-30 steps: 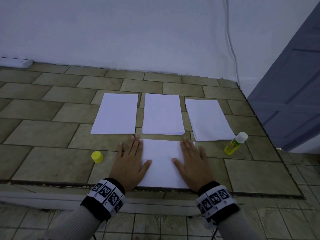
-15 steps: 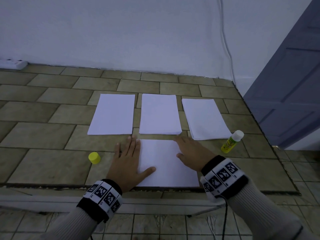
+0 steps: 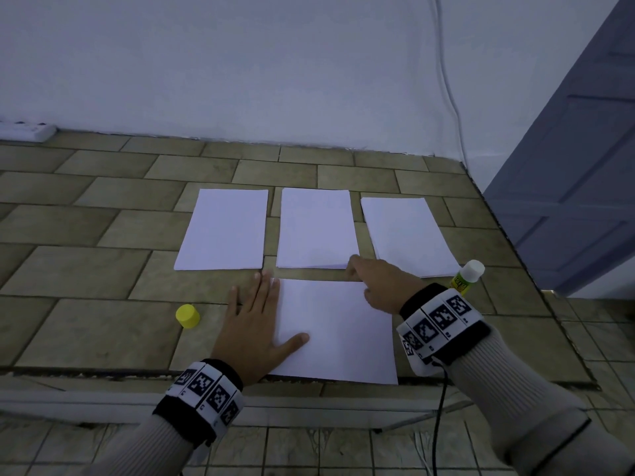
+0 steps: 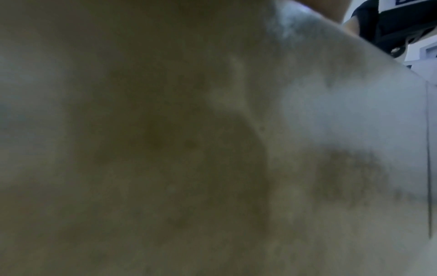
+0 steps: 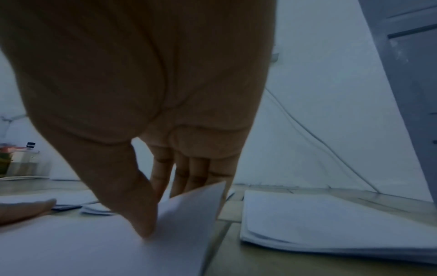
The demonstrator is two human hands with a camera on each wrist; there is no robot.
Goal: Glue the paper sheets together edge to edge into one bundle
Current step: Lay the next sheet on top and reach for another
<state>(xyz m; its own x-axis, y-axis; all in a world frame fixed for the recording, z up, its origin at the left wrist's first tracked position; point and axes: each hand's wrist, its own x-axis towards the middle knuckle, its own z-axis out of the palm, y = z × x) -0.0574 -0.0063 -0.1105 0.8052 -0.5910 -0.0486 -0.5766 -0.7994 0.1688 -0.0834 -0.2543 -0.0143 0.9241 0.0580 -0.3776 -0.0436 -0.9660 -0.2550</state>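
The near sheet lies at the table's front edge under the flat, spread left hand. The right hand, flat on it a second ago, now pinches its far right corner, lifting it. Beyond lie three paper stacks. The left wrist view is blurred.

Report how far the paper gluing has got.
Early. Done: cap off the glue bottle. In hand: left hand presses the near sheet flat while the right hand lifts its far right corner. Left: three stacks lie apart beyond it, not joined; no glue shows.
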